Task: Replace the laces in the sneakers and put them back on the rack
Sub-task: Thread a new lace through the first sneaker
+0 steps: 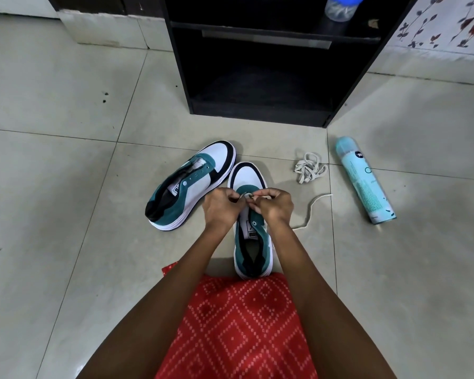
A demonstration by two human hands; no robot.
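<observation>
Head view: left grip (220, 207) and right grip (274, 206) both pinch lace (322, 197) over sneaker (249, 178); advise even tails beyond each grip.

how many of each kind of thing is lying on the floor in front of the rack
sneakers: 2, far sneaker and near sneaker
laces: 2, bundled lace and trailing lace
spray cans: 1, spray can
total: 5

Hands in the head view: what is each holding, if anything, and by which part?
The left hand and right hand pinch the white lace at the front eyelets of the sneaker; the loose end trails on the floor.
</observation>
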